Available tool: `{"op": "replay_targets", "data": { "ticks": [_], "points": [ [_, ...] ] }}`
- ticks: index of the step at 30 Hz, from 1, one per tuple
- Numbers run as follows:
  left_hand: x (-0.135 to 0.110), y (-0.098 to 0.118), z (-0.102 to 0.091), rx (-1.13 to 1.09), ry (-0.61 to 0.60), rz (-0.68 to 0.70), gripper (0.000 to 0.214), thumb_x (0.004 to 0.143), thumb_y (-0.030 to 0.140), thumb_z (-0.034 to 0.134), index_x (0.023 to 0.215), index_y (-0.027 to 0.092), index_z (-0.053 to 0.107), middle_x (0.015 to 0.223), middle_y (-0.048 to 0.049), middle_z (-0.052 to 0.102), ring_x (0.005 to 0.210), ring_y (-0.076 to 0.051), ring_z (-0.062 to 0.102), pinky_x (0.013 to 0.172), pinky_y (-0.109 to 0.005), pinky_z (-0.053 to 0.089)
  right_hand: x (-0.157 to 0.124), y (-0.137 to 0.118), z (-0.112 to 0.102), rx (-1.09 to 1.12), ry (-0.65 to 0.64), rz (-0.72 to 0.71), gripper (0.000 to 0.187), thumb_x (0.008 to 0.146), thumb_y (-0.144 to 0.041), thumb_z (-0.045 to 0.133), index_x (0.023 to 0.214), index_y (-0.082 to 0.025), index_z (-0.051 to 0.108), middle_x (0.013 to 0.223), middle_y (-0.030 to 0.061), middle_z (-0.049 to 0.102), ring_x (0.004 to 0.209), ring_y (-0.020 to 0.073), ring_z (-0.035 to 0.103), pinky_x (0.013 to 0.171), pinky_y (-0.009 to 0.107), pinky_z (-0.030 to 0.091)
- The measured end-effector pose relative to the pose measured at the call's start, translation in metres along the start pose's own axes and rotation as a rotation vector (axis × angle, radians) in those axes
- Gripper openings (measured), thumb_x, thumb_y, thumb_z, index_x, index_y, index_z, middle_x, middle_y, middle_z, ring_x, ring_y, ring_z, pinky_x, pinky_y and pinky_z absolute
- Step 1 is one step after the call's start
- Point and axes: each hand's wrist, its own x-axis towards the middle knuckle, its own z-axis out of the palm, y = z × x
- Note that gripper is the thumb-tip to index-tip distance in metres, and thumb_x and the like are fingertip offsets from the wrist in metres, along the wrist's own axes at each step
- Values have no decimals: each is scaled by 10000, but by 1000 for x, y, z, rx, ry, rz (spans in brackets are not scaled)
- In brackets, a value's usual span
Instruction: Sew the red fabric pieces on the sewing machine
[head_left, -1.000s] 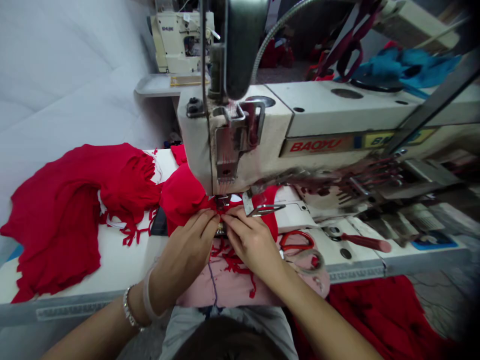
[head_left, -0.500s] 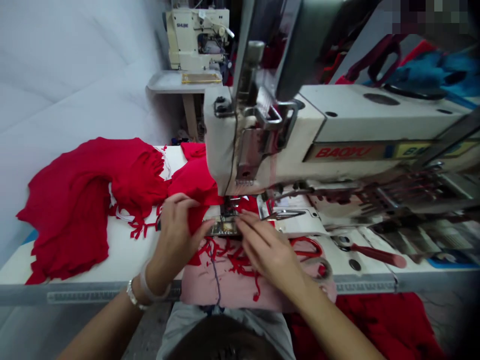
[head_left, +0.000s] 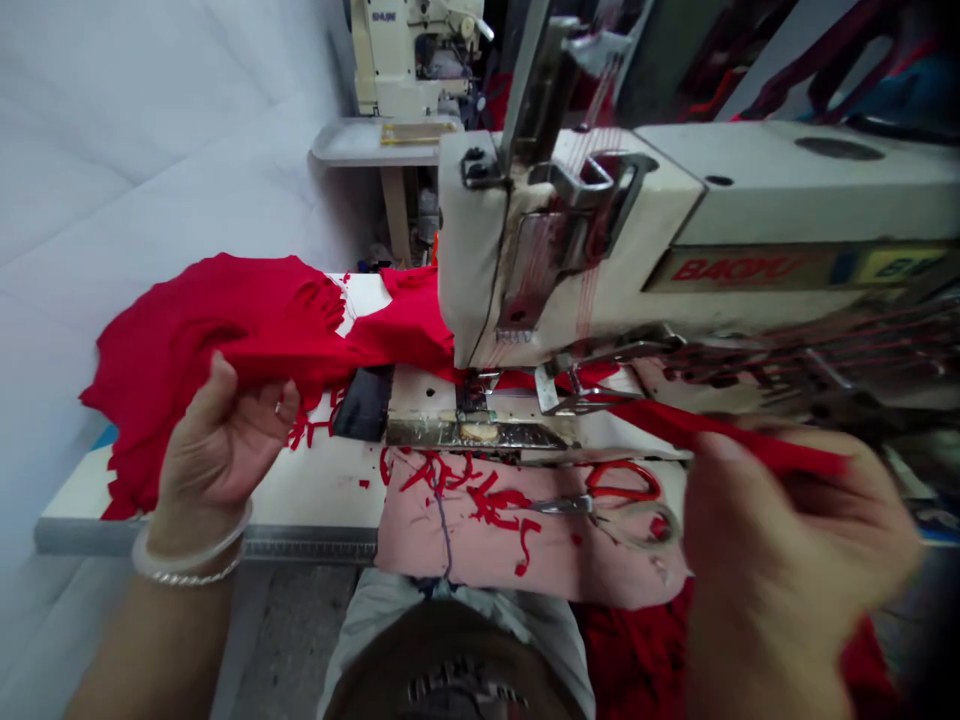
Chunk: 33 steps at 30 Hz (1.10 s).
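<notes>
1. A white table spans the view.
2. On it, at right, stands a large white sewing machine.
3. Red cloth lies heaped at left, stretching to the machine.
4. Pink cloth covers the table's front edge.
5. Right hand: closed, gripping a red strip that extends from beneath the machine's head.
6. Left hand: half-curled against the red cloth; cannot tell whether it grips.
7. Scissors rest on the pink cloth, beside red scraps.

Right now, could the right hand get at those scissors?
Probably yes: the scissors lie uncovered on the pink cloth, though the right hand holds red fabric it might need to release.
</notes>
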Motion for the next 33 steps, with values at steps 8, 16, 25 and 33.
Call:
{"op": "replay_targets", "data": {
  "ticks": [8, 16, 25, 33],
  "points": [
    [-17, -58, 63, 823, -811, 540, 71, 891, 175, 658, 911, 180, 726, 904, -18, 722, 821, -124, 658, 731, -225, 542, -21, 2, 74, -352, -621, -803, 201, 870, -89, 597, 1056, -43, 658, 1018, 165, 668, 902, 230, 574, 742, 364, 511],
    [-49, -81, 45, 1931, -923, 1079, 345, 949, 105, 470, 1273, 77, 583, 1221, -136, 624, 1036, -254, 585, 760, -362, 528, -22, 15, 53, -372, -506, -599, 258, 873, -68, 563, 1121, -33, 624, 1076, 164, 668, 971, 236, 572, 860, 398, 521],
    [-55, -86, 48, 1920, -866, 1067, 351, 978, 124, 394, 1276, 84, 575, 1273, -129, 605, 1086, -262, 564, 799, -382, 488, -31, 3, 64, -513, -538, -665, 296, 903, -133, 528, 1153, -40, 656, 1167, 137, 670, 1026, 273, 533, 841, 416, 484],
    [-54, -88, 44, 1883, -910, 1065, 391, 988, 124, 355, 1330, 61, 532, 1314, -132, 595, 1144, -260, 547, 881, -390, 458, -28, 0, 61, -579, -557, -676, 315, 920, -154, 507, 1179, -60, 660, 1184, 119, 672, 1027, 267, 524, 850, 408, 449]
  ]
}}
